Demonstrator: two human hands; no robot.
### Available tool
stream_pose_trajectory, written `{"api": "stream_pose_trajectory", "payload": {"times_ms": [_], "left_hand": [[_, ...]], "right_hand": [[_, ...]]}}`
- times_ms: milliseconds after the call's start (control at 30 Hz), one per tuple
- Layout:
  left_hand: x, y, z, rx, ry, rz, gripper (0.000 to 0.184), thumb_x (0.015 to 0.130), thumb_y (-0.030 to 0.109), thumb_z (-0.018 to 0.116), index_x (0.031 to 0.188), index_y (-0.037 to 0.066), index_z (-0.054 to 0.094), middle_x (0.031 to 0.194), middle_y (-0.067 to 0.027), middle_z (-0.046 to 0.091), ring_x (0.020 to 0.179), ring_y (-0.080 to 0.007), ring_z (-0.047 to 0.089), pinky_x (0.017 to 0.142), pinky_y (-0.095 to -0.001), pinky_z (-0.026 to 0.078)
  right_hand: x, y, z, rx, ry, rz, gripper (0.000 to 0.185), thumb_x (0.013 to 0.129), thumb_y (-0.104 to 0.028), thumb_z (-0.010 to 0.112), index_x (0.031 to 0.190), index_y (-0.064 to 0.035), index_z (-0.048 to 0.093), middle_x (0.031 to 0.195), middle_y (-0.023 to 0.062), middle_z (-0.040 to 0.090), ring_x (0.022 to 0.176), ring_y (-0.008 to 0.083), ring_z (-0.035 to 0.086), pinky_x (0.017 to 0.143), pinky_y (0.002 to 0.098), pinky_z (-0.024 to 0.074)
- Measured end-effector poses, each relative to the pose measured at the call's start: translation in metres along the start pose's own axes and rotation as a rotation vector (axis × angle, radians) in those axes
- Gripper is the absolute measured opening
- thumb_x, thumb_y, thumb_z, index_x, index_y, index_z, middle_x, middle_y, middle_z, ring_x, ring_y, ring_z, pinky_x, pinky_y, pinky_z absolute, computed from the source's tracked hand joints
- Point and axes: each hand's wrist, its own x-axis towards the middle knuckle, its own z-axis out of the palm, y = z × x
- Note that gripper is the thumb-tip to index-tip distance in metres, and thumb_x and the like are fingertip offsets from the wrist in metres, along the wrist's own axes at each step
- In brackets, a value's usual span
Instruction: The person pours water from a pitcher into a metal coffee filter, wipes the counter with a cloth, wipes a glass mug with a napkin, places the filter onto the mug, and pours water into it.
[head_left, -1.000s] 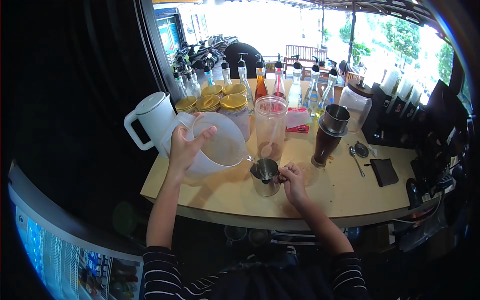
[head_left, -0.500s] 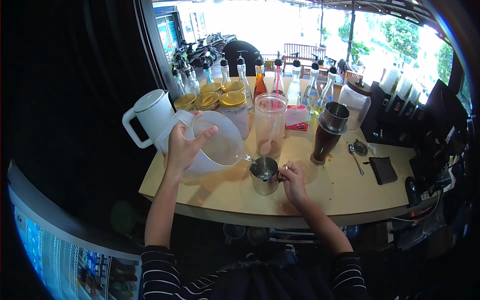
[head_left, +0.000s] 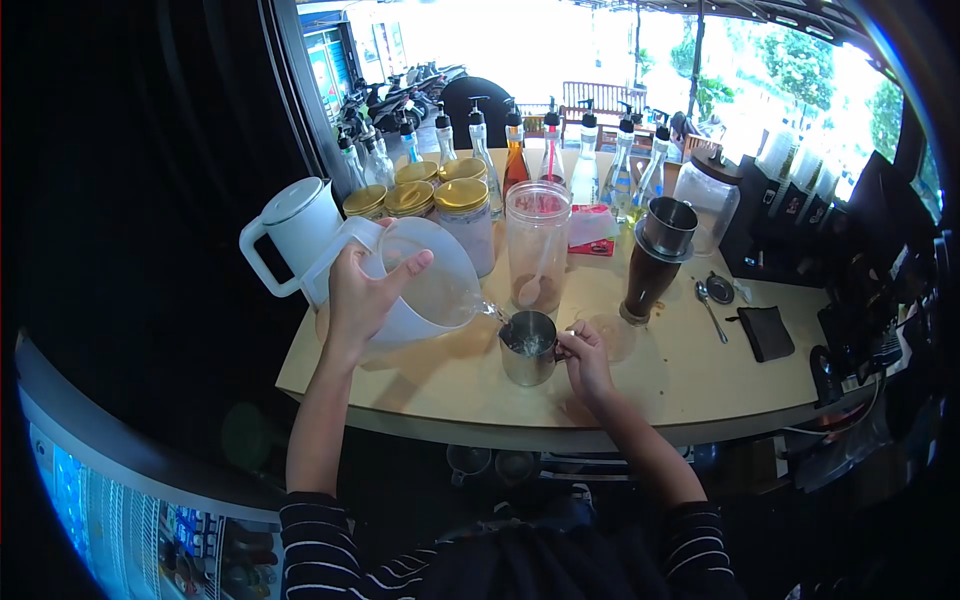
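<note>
**Reader:** Where is the metal cup?
**Describer:** Take the metal cup [head_left: 528,370] as the centre of the clock. It appears to stand on the pale desk [head_left: 690,385], near its front edge.

**Reader:** And the hands?
**Describer:** At ten o'clock, the left hand [head_left: 362,300] has its grip wrapped round the handle of a cloudy plastic pitcher [head_left: 437,270], thumb over the rim. Just beside the cup, at three o'clock, the right hand [head_left: 585,355] has its grip pinched on the cup's handle.

**Reader:** What has just changed?
**Describer:** Little. Both hands keep the same pose as a second ago, and a clear stream [head_left: 492,311] still runs from the pitcher's tilted lip into the cup. The liquid inside now seems brighter and more churned. I judge the pour unfinished; the fill level is hard to tell.

**Reader:** What's around them?
**Describer:** A clear jar [head_left: 540,235] at twelve, a tall glass of dark liquid [head_left: 650,285] at two, gold-lidded jars [head_left: 462,197] at eleven, and a white kettle [head_left: 312,235] at ten, beyond the pitcher.
</note>
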Motion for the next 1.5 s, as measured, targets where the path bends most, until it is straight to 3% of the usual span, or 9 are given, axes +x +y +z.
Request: {"api": "stream_pose_trajectory", "payload": {"times_ms": [133, 200, 300, 833, 933, 1000, 1133, 1500], "left_hand": [[0.000, 0.003, 0.000, -0.012, 0.009, 0.003, 0.056, 0.069, 0.027, 0.079, 0.108, -0.007, 0.055, 0.092, -0.0126, 0.064, 0.085, -0.0161, 0.061, 0.077, -0.0292, 0.048], [-0.001, 0.005, -0.003, 0.040, -0.057, -0.044, 0.055, 0.074, 0.024, 0.076, 0.115, -0.003, 0.052, 0.100, -0.0100, 0.062, 0.093, -0.0148, 0.058, 0.084, -0.0287, 0.046], [0.000, 0.001, 0.000, 0.028, 0.009, 0.001, 0.056, 0.069, 0.027, 0.079, 0.108, -0.006, 0.056, 0.092, -0.0125, 0.064, 0.084, -0.0166, 0.061, 0.076, -0.0295, 0.048], [-0.005, 0.011, 0.000, 0.045, 0.027, 0.002, 0.056, 0.069, 0.027, 0.079, 0.109, -0.006, 0.055, 0.094, -0.0130, 0.063, 0.088, -0.0176, 0.060, 0.078, -0.0303, 0.048], [-0.006, 0.011, 0.000, -0.009, 0.046, 0.009, 0.053, 0.072, 0.025, 0.077, 0.109, -0.005, 0.055, 0.095, -0.0118, 0.063, 0.089, -0.0161, 0.060, 0.078, -0.0297, 0.048], [-0.006, 0.013, -0.001, -0.207, 0.008, -0.001, 0.048, 0.075, 0.022, 0.074, 0.110, -0.005, 0.055, 0.096, -0.0104, 0.063, 0.090, -0.0144, 0.059, 0.079, -0.0283, 0.047], [-0.007, 0.006, -0.001, -0.227, 0.024, 0.020, 0.047, 0.077, 0.021, 0.072, 0.112, -0.005, 0.053, 0.096, -0.0093, 0.063, 0.090, -0.0132, 0.059, 0.080, -0.0269, 0.047], [-0.006, -0.017, 0.017, -0.591, 0.219, -0.153, 0.050, 0.081, 0.021, 0.068, 0.117, -0.007, 0.050, 0.111, -0.0121, 0.056, 0.097, -0.0150, 0.056, 0.082, -0.0285, 0.048]], "right_hand": [[-0.003, -0.004, 0.005, 0.002, -0.005, 0.000, 0.019, 0.083, 0.000, 0.058, 0.072, -0.0097, 0.045, 0.069, 0.0018, 0.056, 0.062, 0.0082, 0.051, 0.061, 0.0214, 0.0401], [-0.003, -0.004, 0.005, 0.006, 0.000, 0.004, 0.019, 0.083, 0.000, 0.058, 0.072, -0.0098, 0.045, 0.068, 0.0015, 0.056, 0.062, 0.0080, 0.050, 0.060, 0.0210, 0.0390], [-0.002, 0.000, 0.001, -0.005, 0.008, -0.003, 0.019, 0.082, 0.000, 0.058, 0.072, -0.0101, 0.046, 0.068, 0.0013, 0.056, 0.061, 0.0078, 0.050, 0.059, 0.0211, 0.0391], [-0.005, -0.001, 0.002, 0.004, 0.012, 0.001, 0.018, 0.083, -0.001, 0.058, 0.073, -0.0098, 0.046, 0.068, 0.0016, 0.056, 0.060, 0.0084, 0.050, 0.061, 0.0237, 0.0430], [-0.006, -0.003, 0.005, 0.009, 0.015, -0.004, 0.018, 0.084, -0.001, 0.057, 0.073, -0.0093, 0.046, 0.067, 0.0021, 0.055, 0.060, 0.0091, 0.051, 0.061, 0.0255, 0.0449], [-0.006, -0.003, 0.006, 0.017, 0.019, -0.006, 0.018, 0.084, -0.001, 0.057, 0.073, -0.0090, 0.045, 0.067, 0.0022, 0.055, 0.060, 0.0094, 0.051, 0.061, 0.0263, 0.0457], [-0.006, -0.003, 0.006, 0.019, 0.020, 0.013, 0.018, 0.084, -0.002, 0.057, 0.072, -0.0089, 0.045, 0.064, 0.0011, 0.051, 0.058, 0.0100, 0.049, 0.061, 0.0279, 0.0465], [-0.007, -0.002, 0.006, 0.037, 0.027, 0.006, 0.019, 0.085, -0.003, 0.057, 0.071, -0.0091, 0.045, 0.064, 0.0008, 0.050, 0.059, 0.0105, 0.048, 0.060, 0.0270, 0.0436]]}}
